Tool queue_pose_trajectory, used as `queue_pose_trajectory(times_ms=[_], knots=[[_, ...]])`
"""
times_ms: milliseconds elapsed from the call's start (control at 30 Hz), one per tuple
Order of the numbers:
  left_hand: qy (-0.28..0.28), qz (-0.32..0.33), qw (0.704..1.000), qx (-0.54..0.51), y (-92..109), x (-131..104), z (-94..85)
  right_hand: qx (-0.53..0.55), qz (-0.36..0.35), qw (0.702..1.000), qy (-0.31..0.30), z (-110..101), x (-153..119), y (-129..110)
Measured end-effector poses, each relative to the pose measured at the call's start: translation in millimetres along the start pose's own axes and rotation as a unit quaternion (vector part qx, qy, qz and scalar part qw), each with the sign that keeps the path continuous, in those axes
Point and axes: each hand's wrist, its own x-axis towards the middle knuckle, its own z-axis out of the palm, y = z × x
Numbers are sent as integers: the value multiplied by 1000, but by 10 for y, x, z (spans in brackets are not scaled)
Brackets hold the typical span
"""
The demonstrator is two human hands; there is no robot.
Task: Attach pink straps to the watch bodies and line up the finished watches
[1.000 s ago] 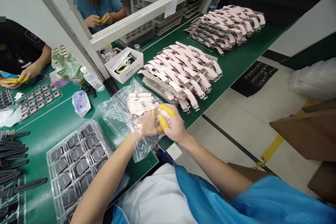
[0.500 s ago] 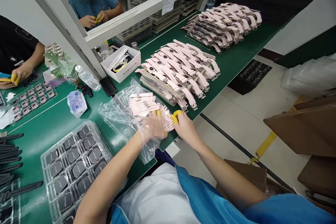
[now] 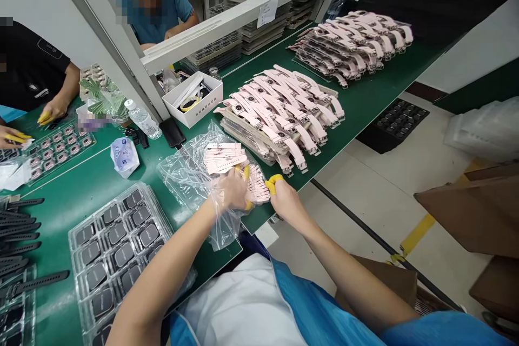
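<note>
The single view looks from the wearer's head, facing forward and steeply down, with both forearms entering from below. The left hand (image 3: 232, 190) and right hand (image 3: 284, 197) sit close, near mid-frame; the counter (image 3: 357, 98) slants away toward upper right, and the white crossbeam (image 3: 239, 19) lies farther off.

Two bare forearms are slanting up from the lower part of the view. The left arm (image 3: 172, 259) is leaning rightward, its left hand (image 3: 234, 190) facing back-upward, two yellow-covered fingertips (image 3: 246, 173) pointing apart. The right arm (image 3: 348, 267) is angling leftward, its right hand (image 3: 284, 194) curling, yellow-covered fingertips (image 3: 276, 179) pinching close together. Both hands are sitting near each other.
</note>
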Motion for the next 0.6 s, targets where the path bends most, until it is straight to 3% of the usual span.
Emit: queue_pose_trajectory(times_ms=[333,467,600], knots=[[-20,70,996,-56,-451,13,-45,19,32,999,-40,-135,-2,-39],[-51,8,998,-46,-366,-66,-9,-11,7,999,-45,-185,-90,-215],[-22,6,1000,10,-256,-111,45,-86,16,992,-89,-185,-124,-348]])
